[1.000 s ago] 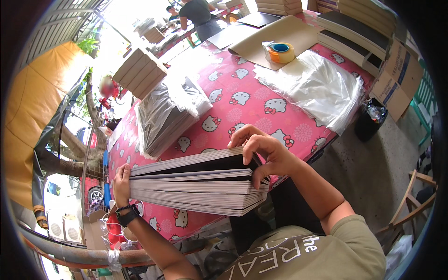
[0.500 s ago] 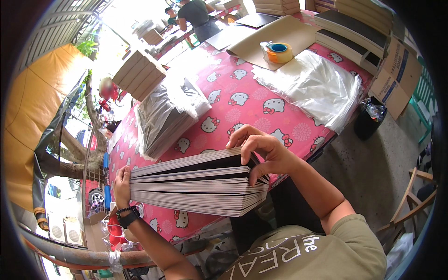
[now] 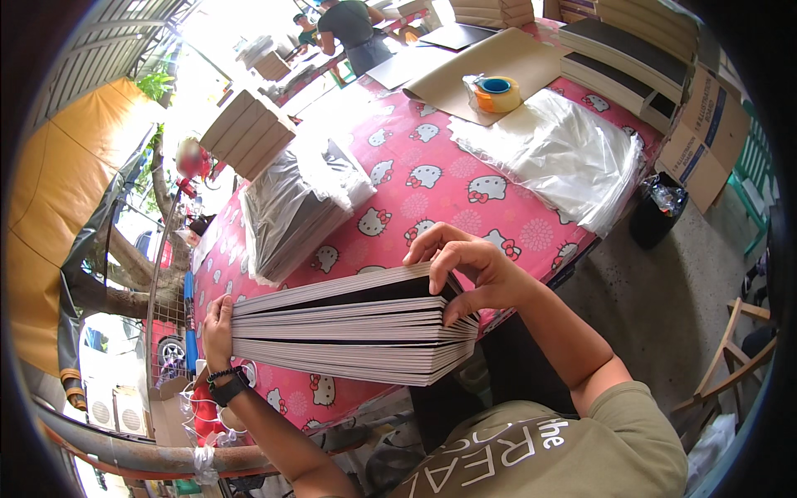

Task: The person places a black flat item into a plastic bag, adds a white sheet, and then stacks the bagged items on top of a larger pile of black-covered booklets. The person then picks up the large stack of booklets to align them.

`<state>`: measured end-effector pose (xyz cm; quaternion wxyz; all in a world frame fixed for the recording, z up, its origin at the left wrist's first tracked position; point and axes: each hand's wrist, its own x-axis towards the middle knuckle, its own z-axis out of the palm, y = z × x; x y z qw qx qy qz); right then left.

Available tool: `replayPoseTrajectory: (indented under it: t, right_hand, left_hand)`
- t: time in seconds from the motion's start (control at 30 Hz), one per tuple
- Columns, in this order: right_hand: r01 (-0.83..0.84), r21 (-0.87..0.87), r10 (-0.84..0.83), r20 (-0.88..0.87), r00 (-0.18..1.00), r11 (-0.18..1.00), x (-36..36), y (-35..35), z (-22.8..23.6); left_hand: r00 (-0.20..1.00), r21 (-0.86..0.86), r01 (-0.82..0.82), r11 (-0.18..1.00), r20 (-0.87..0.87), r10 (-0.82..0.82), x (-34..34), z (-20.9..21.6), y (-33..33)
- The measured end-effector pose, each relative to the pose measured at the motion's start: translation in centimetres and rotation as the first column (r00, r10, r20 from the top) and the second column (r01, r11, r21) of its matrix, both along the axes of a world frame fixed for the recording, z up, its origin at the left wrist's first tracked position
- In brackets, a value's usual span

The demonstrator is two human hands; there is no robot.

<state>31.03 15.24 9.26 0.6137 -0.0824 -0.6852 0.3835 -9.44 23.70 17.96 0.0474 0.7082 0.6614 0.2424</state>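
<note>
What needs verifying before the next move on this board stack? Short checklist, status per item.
1. Left hand holding the left end of the board stack: ok.
2. Right hand touching the right end: ok, thumb against board edges.
3. Boards pressed together without gaps: not ok, dark gaps show between some.
4. Stack fully supported underneath: cannot tell, underside hidden.
5. Tape roll away from the stack: ok, it sits apart on brown paper.
</note>
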Motion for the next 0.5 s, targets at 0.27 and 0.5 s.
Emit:
replayPoseTrajectory:
  t: [0.27, 0.5]
  right_hand:
    - [-0.034, -0.001, 0.034, -0.014, 0.999, 0.999, -0.07, 0.14, 0.01]
    - [-0.019, 0.004, 0.019, -0.021, 1.0, 1.0, 0.01, 0.24, -0.05]
  left_hand:
    - [0.999, -0.025, 0.014, 1.0, 0.036, -0.013, -0.86, -0.21, 0.19]
    - [0.999, 0.005, 0.03, 1.0, 0.035, -0.031, -0.29, -0.24, -0.03]
